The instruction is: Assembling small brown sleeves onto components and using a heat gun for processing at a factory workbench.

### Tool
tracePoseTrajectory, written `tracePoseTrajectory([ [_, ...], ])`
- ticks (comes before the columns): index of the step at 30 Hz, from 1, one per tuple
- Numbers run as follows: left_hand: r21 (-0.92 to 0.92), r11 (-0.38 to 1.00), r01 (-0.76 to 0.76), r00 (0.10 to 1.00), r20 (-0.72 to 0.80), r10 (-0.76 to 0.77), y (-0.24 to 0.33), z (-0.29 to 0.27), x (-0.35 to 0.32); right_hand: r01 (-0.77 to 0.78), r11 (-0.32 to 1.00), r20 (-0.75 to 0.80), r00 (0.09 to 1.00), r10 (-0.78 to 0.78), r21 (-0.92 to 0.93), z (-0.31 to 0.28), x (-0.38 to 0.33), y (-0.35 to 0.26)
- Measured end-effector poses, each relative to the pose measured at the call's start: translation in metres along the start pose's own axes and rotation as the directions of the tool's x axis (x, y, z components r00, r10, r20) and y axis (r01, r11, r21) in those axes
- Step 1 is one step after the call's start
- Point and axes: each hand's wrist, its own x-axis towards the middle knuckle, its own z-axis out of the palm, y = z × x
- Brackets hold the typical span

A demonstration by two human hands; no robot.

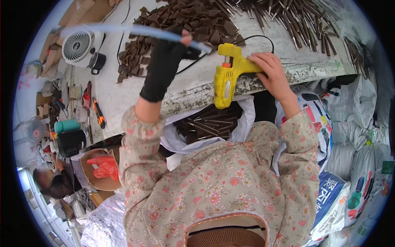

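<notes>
The yellow glue gun lies at the near edge of the white table, its nozzle end hanging over the rim; the right hand has its grip clenched around the gun's handle. The left hand, in a black fingerless glove, grasps a long translucent glue stick that slants across the table. Behind them lie a heap of brown cut pieces and a spread of thin brown sticks. Just below the table edge, an open white bag holds more of these sticks. To the left stand a small white fan, a black cup and a teal cup.
</notes>
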Motion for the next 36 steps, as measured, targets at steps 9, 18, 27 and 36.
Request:
tracePoseTrajectory([
  [9,0.275,0.961,-0.031,0.949,0.309,-0.058,0.013,0.045,0.056,0.058,0.998,-0.152,0.987,-0.052,0.036,0.011,-0.012,0.011],
  [18,0.444,0.896,0.029,0.782,0.548,-0.297,0.021,0.055,0.084,0.043,0.998,-0.189,0.981,-0.032,0.053,0.009,-0.006,0.008],
  [27,0.416,0.909,0.030,0.803,0.531,-0.270,-0.007,0.040,0.062,0.050,0.998,-0.168,0.985,-0.041,0.048,0.014,-0.010,0.006],
  [36,0.740,0.019,-0.672,0.647,0.575,0.501,-0.099,0.042,0.120,0.051,0.998,-0.335,0.940,-0.059,-0.034,0.017,-0.028,-0.008],
])
